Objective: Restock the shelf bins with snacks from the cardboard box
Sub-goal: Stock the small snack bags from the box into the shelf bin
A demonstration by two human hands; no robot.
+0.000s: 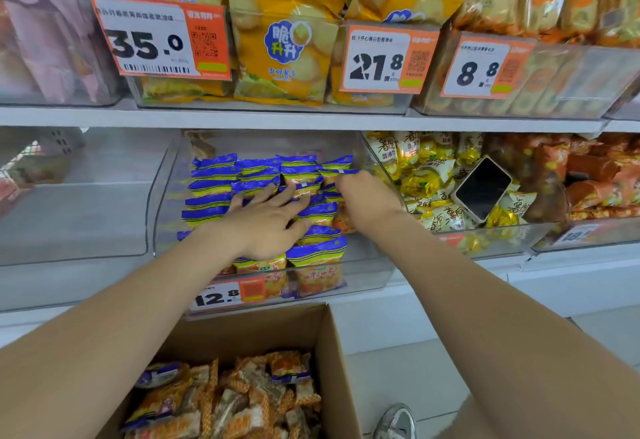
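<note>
A clear shelf bin (166,196) on the middle shelf holds rows of blue-topped orange snack packets (214,175). My left hand (266,220) lies flat on the packets with fingers spread and straight. My right hand (367,199) reaches into the bin's right side and pinches the blue top of one snack packet (346,172) at the back right. Below, an open cardboard box (332,345) holds several loose orange and blue snack packets (242,397).
A phone (483,189) lies on yellow snacks in the bin to the right. An almost bare clear bin (76,224) stands on the left. The upper shelf carries bins of yellow chip bags (284,43) with price tags 35.0, 21.8 and 8.8. A shoe (398,421) shows on the floor.
</note>
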